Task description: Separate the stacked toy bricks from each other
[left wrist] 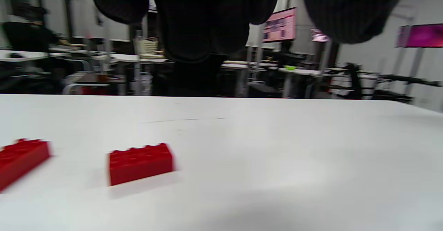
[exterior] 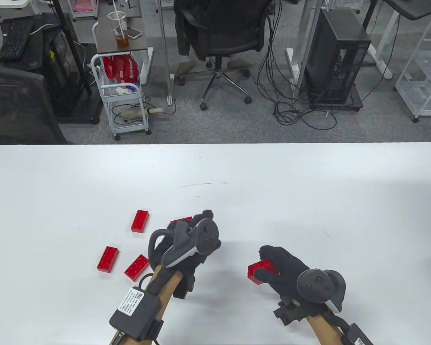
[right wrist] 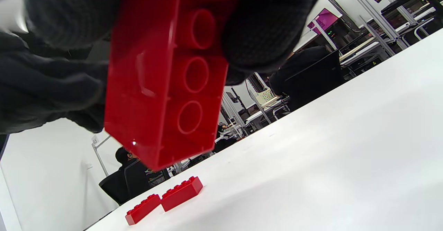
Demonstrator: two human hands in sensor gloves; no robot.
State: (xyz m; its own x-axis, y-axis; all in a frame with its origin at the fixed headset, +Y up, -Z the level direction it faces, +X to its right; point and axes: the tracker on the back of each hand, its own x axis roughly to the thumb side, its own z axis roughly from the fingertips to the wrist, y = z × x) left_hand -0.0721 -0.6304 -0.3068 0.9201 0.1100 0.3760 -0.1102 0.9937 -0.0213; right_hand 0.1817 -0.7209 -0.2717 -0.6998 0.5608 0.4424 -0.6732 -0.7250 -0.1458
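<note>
Several red toy bricks are in play. My right hand (exterior: 273,267) grips one red brick (exterior: 259,272) above the table; the right wrist view shows its hollow underside (right wrist: 166,82) between my gloved fingers (right wrist: 273,23). My left hand (exterior: 201,224) hovers low over the table, and in the left wrist view its fingers (left wrist: 204,23) hang with nothing in them. A red brick (exterior: 181,220) lies just beyond it, half hidden; it also shows in the left wrist view (left wrist: 140,163). Three more single bricks lie to the left (exterior: 140,221), (exterior: 107,258), (exterior: 137,267).
The white table (exterior: 309,201) runs to its far edge, with an office chair (exterior: 219,32) and a white cart (exterior: 124,97) on the floor behind. Two bricks (right wrist: 181,193), (right wrist: 142,208) show far off in the right wrist view.
</note>
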